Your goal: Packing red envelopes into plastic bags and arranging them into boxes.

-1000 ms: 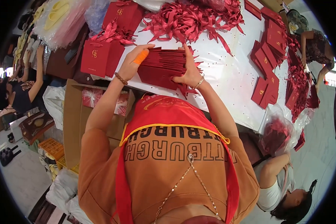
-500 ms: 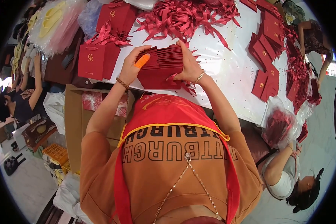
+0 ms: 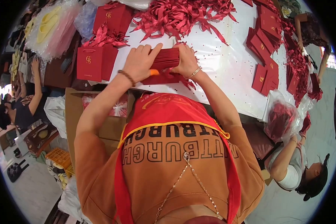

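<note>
A thick stack of flat red paper gift bags [image 3: 166, 59] sits at the near edge of the white table, its many layered edges turned toward the top. My left hand [image 3: 140, 62] is closed over the stack's left side, its back upward and an orange wrap on the thumb. From the right, my right hand [image 3: 186, 60] grips the other side, with the thumb low at the front near a red ribbon [image 3: 188, 83] that hangs down. Part of the stack lies hidden behind my left hand.
A heap of red ribbons [image 3: 179, 18] covers the far table [image 3: 227, 71]. Upright red bags [image 3: 90, 63] stand at left, and more bags [image 3: 263, 44] lie at right. An open cardboard box [image 3: 74, 127] is below the table edge. Co-workers sit at both sides.
My left hand has turned from holding the stack's left edge to reaching over it, back upward. The stack has tipped lower and shows less of its front face.
</note>
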`<state>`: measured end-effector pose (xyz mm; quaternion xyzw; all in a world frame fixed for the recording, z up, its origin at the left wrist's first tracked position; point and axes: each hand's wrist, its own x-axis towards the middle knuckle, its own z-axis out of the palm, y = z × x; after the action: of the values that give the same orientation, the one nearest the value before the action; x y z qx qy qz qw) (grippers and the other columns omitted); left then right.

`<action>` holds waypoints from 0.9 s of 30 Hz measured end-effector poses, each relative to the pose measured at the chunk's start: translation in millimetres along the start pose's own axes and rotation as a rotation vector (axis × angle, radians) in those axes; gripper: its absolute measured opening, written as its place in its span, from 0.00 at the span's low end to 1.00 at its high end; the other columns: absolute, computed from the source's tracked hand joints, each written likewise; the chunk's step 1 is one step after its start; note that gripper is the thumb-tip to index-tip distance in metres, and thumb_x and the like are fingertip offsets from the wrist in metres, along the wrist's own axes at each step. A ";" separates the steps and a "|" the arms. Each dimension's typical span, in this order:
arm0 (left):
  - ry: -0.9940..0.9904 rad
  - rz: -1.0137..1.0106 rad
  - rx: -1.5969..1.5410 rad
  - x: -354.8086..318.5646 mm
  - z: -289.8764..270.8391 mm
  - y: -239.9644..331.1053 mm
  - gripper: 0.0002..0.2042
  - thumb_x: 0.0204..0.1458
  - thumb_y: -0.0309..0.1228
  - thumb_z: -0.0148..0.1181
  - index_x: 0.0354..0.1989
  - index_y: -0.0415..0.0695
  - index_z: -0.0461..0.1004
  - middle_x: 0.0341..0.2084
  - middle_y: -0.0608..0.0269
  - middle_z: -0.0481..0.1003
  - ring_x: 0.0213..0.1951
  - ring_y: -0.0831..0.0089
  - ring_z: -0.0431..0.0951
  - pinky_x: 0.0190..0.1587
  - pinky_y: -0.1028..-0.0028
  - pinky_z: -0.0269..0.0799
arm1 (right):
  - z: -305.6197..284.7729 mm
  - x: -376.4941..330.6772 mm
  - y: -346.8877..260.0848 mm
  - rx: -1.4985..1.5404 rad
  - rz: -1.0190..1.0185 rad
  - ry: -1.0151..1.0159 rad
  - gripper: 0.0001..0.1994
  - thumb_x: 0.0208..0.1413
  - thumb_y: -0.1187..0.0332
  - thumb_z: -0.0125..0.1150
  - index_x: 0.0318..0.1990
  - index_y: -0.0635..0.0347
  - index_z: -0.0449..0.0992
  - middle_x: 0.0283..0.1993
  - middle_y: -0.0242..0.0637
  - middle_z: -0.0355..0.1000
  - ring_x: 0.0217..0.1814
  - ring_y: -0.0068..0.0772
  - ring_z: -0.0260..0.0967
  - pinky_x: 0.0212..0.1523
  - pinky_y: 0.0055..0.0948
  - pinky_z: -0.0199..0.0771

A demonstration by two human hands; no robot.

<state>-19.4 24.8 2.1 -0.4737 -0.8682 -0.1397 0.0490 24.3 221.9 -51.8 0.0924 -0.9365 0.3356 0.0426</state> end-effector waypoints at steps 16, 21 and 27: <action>-0.190 -0.167 0.076 20.1 2.6 0.9 0.25 0.30 0.36 0.67 0.37 0.44 0.61 0.26 0.57 0.67 0.30 0.59 0.71 0.29 0.64 0.66 | -11.8 16.2 5.5 0.162 -0.016 -0.084 0.40 0.25 0.60 0.72 0.50 0.59 0.56 0.45 0.48 0.63 0.49 0.48 0.60 0.48 0.37 0.60; -0.212 -0.146 0.021 18.5 3.6 -3.0 0.23 0.32 0.35 0.65 0.35 0.43 0.61 0.24 0.56 0.67 0.29 0.58 0.71 0.28 0.64 0.66 | -52.3 -8.5 7.7 0.156 -0.139 0.111 0.57 0.21 0.49 0.73 0.60 0.62 0.43 0.62 0.50 0.42 0.65 0.49 0.38 0.62 0.37 0.42; -0.205 0.015 0.037 24.7 -0.1 8.2 0.22 0.31 0.34 0.65 0.34 0.43 0.62 0.24 0.57 0.67 0.28 0.58 0.71 0.28 0.64 0.66 | -16.4 -11.2 20.6 0.278 -0.056 -0.027 0.58 0.20 0.48 0.72 0.60 0.61 0.43 0.60 0.49 0.49 0.63 0.45 0.44 0.62 0.41 0.39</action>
<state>-26.0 48.9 9.1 -0.4908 -0.8676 -0.0742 -0.0305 31.3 249.6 -53.5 0.1283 -0.8784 0.4597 0.0259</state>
